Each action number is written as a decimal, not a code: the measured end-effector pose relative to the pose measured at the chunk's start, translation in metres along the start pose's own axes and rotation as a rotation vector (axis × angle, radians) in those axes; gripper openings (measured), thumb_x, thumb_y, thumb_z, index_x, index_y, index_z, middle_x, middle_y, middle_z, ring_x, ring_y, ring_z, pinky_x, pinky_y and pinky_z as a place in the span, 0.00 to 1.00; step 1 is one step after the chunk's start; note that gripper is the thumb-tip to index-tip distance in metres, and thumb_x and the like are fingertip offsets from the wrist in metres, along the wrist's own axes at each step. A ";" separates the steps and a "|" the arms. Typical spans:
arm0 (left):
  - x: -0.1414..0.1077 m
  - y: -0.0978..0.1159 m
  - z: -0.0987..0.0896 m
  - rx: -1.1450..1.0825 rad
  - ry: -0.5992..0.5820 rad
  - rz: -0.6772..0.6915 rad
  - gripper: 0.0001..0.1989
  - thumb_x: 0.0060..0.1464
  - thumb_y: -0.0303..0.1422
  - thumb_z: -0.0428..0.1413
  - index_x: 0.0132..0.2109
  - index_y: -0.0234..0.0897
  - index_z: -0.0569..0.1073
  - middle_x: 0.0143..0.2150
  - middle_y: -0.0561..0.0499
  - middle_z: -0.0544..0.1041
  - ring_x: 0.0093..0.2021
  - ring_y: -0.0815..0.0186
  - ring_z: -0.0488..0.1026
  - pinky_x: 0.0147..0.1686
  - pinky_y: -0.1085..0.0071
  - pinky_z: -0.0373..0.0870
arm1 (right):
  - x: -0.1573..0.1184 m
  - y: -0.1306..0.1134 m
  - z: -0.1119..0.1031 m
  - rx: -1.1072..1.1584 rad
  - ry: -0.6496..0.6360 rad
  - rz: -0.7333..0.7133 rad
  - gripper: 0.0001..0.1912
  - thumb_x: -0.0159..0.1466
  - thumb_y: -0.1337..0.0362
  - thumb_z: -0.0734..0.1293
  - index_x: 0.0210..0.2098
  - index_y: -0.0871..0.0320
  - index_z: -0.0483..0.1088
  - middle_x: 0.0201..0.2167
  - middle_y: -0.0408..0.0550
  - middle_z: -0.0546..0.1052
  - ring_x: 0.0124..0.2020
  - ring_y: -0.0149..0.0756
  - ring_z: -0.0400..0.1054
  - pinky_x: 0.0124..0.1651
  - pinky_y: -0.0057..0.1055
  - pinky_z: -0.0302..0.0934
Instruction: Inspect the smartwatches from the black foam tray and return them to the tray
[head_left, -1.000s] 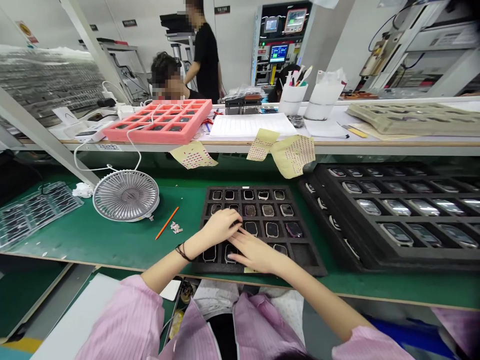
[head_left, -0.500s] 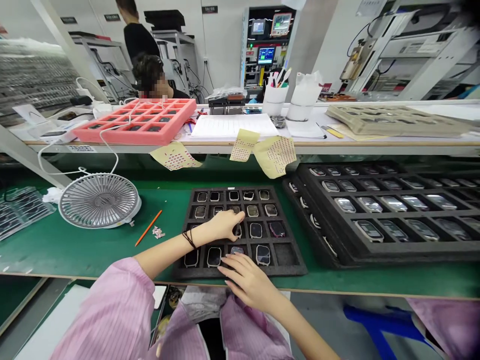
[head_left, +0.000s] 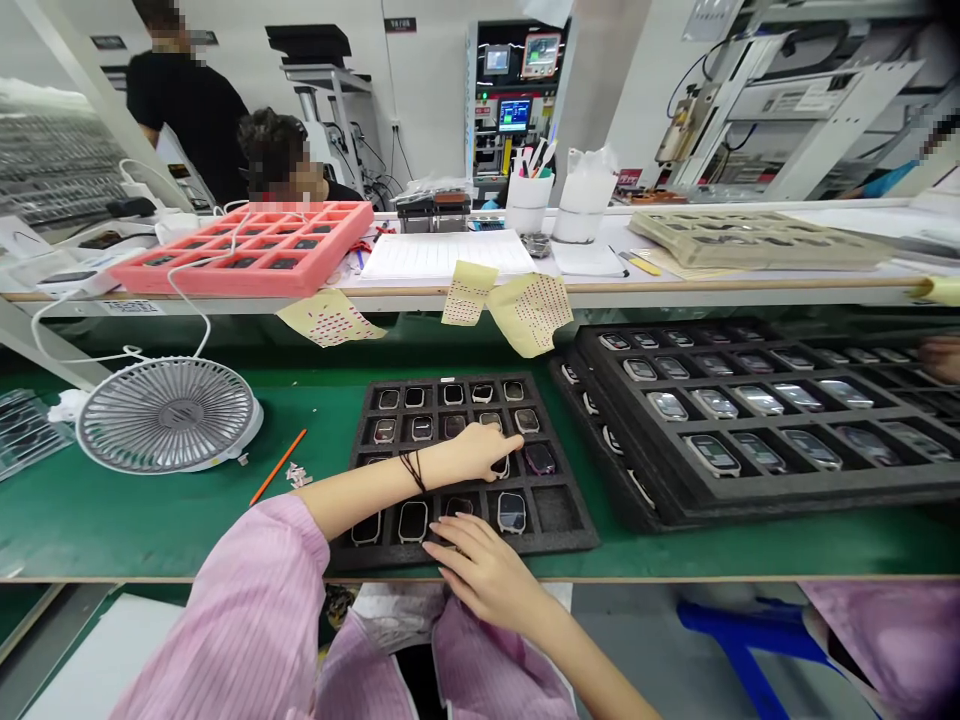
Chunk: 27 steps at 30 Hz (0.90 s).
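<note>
A black foam tray (head_left: 555,510) lies on the green bench, holding rows of smartwatch cases in square compartments. My left hand (head_left: 476,452) reaches across its middle, fingers over a dark watch case (head_left: 499,466); whether they grip it is hidden. Just right of those fingertips sits a case with a purple sheen (head_left: 540,458). My right hand (head_left: 484,570) rests at the tray's front edge, fingers spread, fingertips near a front-row case (head_left: 459,507). Nothing shows in it. The front right compartment holds no case.
A larger black tray (head_left: 637,490) of watches lies to the right. A white fan (head_left: 166,415) and an orange pencil (head_left: 277,466) lie to the left. Above, a shelf carries a pink foam tray (head_left: 247,285). A seated co-worker (head_left: 281,155) is beyond it.
The whole view has swung, so the bench slides left in the picture. My left hand has moved right across the tray, and my right hand has drawn back to its front edge.
</note>
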<state>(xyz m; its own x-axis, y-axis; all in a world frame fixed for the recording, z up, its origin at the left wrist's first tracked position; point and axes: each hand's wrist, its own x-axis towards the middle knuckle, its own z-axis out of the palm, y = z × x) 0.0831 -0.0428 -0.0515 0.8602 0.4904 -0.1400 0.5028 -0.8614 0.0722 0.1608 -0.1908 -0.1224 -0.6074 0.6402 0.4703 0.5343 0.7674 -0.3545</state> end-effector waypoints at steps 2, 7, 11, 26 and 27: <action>0.001 -0.001 0.001 0.018 0.011 0.010 0.29 0.45 0.29 0.65 0.55 0.36 0.68 0.44 0.38 0.76 0.39 0.52 0.77 0.35 0.65 0.70 | 0.000 0.001 0.001 -0.007 0.015 -0.013 0.18 0.68 0.71 0.57 0.55 0.59 0.69 0.54 0.56 0.75 0.58 0.43 0.66 0.61 0.45 0.63; 0.002 -0.005 -0.015 -0.095 0.003 -0.054 0.21 0.45 0.34 0.65 0.48 0.40 0.75 0.39 0.46 0.80 0.38 0.56 0.78 0.35 0.68 0.69 | 0.000 0.003 0.004 0.007 0.070 -0.012 0.18 0.68 0.73 0.57 0.52 0.58 0.71 0.52 0.54 0.76 0.57 0.41 0.67 0.59 0.42 0.65; 0.019 0.004 -0.031 -0.216 0.039 -0.074 0.18 0.45 0.36 0.65 0.45 0.40 0.77 0.39 0.50 0.81 0.39 0.58 0.78 0.37 0.70 0.69 | 0.003 0.003 0.005 0.005 0.109 -0.021 0.16 0.68 0.72 0.58 0.50 0.59 0.72 0.51 0.54 0.77 0.56 0.41 0.67 0.58 0.42 0.65; 0.039 -0.014 -0.019 -1.035 -0.091 -0.143 0.19 0.43 0.34 0.66 0.45 0.34 0.77 0.38 0.48 0.80 0.38 0.63 0.77 0.40 0.68 0.72 | -0.010 0.020 -0.025 -0.048 0.657 0.211 0.19 0.65 0.75 0.62 0.53 0.54 0.71 0.48 0.54 0.77 0.51 0.40 0.71 0.54 0.41 0.69; 0.034 -0.018 -0.015 -1.265 -0.109 -0.179 0.21 0.43 0.34 0.67 0.46 0.34 0.77 0.39 0.48 0.80 0.38 0.64 0.76 0.41 0.67 0.73 | -0.013 0.027 -0.031 -0.092 0.756 0.299 0.20 0.65 0.75 0.63 0.54 0.53 0.71 0.50 0.55 0.75 0.52 0.41 0.70 0.54 0.42 0.68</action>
<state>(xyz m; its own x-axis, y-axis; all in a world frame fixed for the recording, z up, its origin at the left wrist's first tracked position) 0.1045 -0.0092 -0.0429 0.7910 0.5212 -0.3204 0.3924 -0.0305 0.9193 0.2013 -0.1793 -0.1125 0.1114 0.5951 0.7959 0.6774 0.5405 -0.4989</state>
